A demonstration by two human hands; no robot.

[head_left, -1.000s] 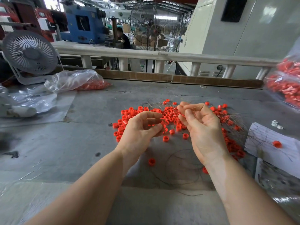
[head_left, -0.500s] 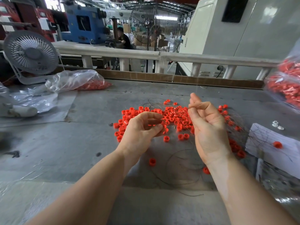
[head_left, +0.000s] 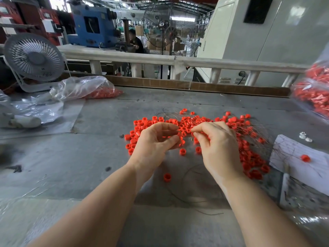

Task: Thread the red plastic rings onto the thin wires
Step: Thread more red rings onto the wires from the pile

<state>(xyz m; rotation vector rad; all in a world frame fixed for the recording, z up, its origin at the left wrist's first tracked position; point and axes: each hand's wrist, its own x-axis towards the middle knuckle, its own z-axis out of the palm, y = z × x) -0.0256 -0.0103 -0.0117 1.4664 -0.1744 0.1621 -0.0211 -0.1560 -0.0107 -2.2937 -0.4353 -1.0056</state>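
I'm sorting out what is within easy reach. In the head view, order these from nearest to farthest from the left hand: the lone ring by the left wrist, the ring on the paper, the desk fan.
From the left hand:
1. Lone ring, on the table just below the wrist.
2. Ring on the paper, far right, past the right hand.
3. Desk fan, back left corner.

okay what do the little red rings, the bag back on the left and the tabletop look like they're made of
Red rings: apparently moulded plastic, opaque with a slight sheen, uniform in colour and shape.
Bag: thin clear plastic film, glossy and crumpled, with red rings showing through it.
Tabletop: a dull grey, scuffed and stained sheet; whether metal or a coated board cannot be told.
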